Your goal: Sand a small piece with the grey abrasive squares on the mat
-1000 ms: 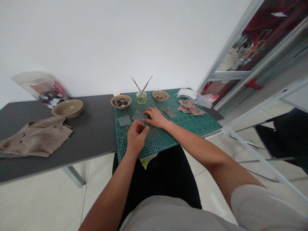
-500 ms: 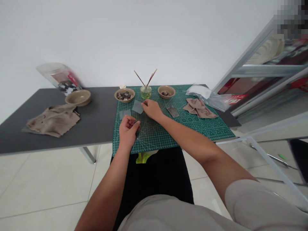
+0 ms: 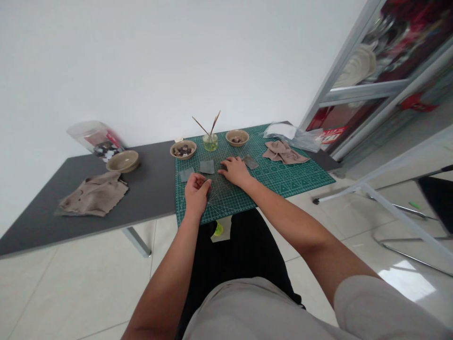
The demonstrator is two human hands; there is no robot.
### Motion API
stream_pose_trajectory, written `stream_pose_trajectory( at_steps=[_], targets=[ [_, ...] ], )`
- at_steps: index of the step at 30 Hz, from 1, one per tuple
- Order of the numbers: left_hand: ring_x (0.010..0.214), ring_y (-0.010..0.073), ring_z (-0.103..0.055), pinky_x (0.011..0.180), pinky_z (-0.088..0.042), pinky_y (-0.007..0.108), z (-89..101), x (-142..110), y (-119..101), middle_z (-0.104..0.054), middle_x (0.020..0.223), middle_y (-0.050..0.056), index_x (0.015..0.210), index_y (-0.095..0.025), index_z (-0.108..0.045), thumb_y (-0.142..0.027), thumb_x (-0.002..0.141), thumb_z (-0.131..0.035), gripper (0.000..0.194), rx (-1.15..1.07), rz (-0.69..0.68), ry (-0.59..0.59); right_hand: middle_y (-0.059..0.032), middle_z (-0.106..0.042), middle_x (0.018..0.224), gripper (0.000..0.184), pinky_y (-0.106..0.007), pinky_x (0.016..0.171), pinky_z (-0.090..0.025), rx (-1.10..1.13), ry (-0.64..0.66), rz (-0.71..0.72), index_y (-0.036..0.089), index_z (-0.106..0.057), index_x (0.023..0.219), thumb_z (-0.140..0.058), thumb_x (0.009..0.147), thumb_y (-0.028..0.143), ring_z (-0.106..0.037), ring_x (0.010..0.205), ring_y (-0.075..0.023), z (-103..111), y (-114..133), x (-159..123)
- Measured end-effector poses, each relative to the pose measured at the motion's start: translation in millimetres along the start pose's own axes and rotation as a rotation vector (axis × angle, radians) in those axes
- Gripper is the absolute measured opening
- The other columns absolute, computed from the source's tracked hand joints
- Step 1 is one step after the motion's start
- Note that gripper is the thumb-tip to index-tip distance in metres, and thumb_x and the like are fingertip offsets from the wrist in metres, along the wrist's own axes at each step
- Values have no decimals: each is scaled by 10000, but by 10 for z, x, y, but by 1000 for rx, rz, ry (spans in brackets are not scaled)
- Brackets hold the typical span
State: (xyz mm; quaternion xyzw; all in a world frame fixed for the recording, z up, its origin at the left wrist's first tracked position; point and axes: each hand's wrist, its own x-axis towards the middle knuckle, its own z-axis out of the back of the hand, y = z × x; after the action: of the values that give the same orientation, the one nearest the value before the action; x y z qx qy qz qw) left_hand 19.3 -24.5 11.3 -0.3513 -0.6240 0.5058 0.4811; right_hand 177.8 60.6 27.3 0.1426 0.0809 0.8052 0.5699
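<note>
While curled over the cutting mat (image 3: 279, 177), the left hand (image 3: 196, 193) is pinched, its hold unclear;
the right hand (image 3: 235, 171) is spread open on the mat, empty; grey square sheets (image 3: 207, 166) are laid just ahead.

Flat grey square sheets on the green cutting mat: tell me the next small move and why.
Probably lower the small dark piece pinched in your left hand onto the flat grey square sheet on the green gridded cutting mat. That sheet lies uncovered just ahead of your fingers, and your open right hand rests nearby, free to steady it.
</note>
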Motion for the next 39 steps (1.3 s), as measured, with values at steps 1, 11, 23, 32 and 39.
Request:
stream_pose_trajectory(
  at_steps=[1, 11, 23, 32, 39],
  targets=[
    [525, 105, -509, 525, -406, 227, -1, 4, 7, -506, 576, -69, 767, -217, -512, -266, 746, -701, 196, -11, -5, 12, -165, -626, 1331, 395, -440, 1026, -398, -2, 12, 9, 171, -675, 1265, -581, 961, 404, -524, 1238, -326, 8, -26, 1],
    [586, 106, -489, 585, -380, 235, -31, 73, 65, -510, 646, -55, 794, -208, -532, -286, 764, -701, 188, 61, -9, 69, -147, -746, 1017, 370, -327, 792, -431, 53, -178, -83, 172, -650, 1154, -347, 1049, 355, -690, 935, -276, 215, -60, -236],
    [673, 119, -556, 669, -425, 254, -40, 117, 113, -643, 770, -16, 865, -185, -636, -287, 719, -737, 204, 114, -2, 95, -160, -725, 1013, 356, -335, 781, -445, 152, -182, -38, 151, -566, 1169, -589, 820, 215, -672, 937, -305, 324, -68, -353],
    [674, 139, -557, 680, -439, 273, -46, 94, 10, -641, 737, -11, 811, -190, -667, -279, 743, -719, 123, 298, -65, 93, -67, -665, 833, 118, -337, 730, -493, 572, -129, -134, 210, -538, 781, -639, 775, 272, -636, 810, -225, 316, -186, -382],
    [603, 129, -527, 589, -395, 251, -55, 115, 43, -570, 653, -38, 849, -198, -643, -296, 758, -699, 146, 270, -33, 169, 14, -599, 865, 218, -250, 595, -461, 1450, 96, -153, 238, -469, 861, -623, 715, 286, -555, 686, -129, 145, -112, -386]
  ],
)
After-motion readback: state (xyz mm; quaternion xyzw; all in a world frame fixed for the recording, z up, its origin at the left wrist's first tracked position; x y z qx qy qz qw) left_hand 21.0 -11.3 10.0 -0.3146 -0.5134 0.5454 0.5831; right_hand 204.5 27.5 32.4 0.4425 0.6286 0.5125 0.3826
